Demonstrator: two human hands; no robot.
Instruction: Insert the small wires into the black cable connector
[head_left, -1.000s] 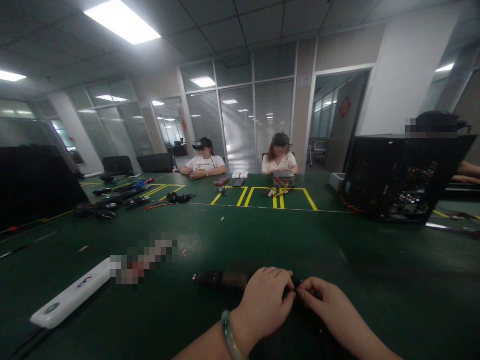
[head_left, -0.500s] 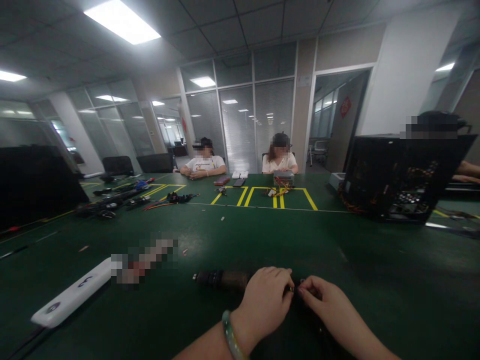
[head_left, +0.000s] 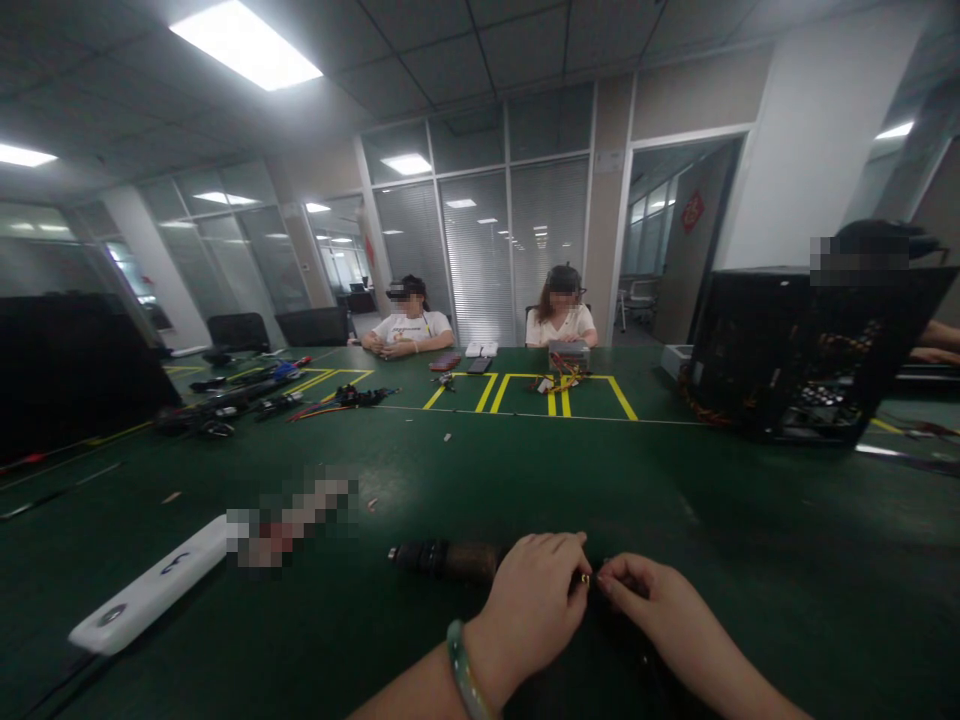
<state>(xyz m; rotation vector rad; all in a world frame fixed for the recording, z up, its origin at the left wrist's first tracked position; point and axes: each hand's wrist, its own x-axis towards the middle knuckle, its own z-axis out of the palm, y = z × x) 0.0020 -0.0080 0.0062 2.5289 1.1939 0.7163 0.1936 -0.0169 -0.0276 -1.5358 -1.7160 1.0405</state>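
Observation:
A dark power drill (head_left: 465, 563) lies on its side on the green table, its chuck pointing left. My left hand (head_left: 536, 590), with a green bangle at the wrist, is closed over the rear of the drill's body. By its thumb and fingertips shows a small brass-coloured part (head_left: 586, 579). Close to the right of it, my right hand (head_left: 645, 590) is closed in a pinch; what it holds is too small and dark to make out. The rest of the drill is hidden by my hands and the dark area beneath them.
A white power strip (head_left: 161, 585) lies at the left front. Behind are cables and dark parts (head_left: 225, 400), wires with connectors (head_left: 559, 382) and a black computer case (head_left: 780, 350) at right. Two people (head_left: 409, 330) sit across the table; another person's arm shows far right.
The view has shifted very slightly. Both hands stay at the drill, and the brass-coloured part by my left fingertips shows a little more.

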